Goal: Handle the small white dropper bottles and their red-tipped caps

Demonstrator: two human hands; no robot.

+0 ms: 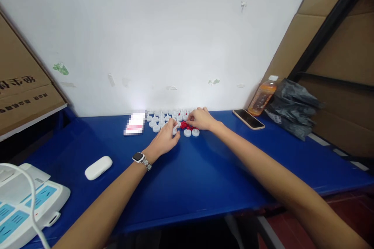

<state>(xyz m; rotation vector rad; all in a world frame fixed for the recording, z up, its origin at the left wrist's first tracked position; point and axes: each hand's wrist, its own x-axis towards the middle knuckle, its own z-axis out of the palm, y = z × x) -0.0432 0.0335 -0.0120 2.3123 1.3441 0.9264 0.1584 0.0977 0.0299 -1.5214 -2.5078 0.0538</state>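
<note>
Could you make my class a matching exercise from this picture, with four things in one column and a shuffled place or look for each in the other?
Things:
1. Red pieces
2. Watch
3. Bottle
4. Phone

Places or looks:
A. Worn on the left arm
B. Flat, in front of the bottle
C. Orange-brown, with a white cap
D. Mostly bunched near the right hand

Pairs: 1-D, 2-A, 3-C, 4-B

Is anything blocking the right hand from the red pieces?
Nothing visible does: the right hand is right at the red pieces. White caps sit close by on the near side and to the left, not between the two.
</note>
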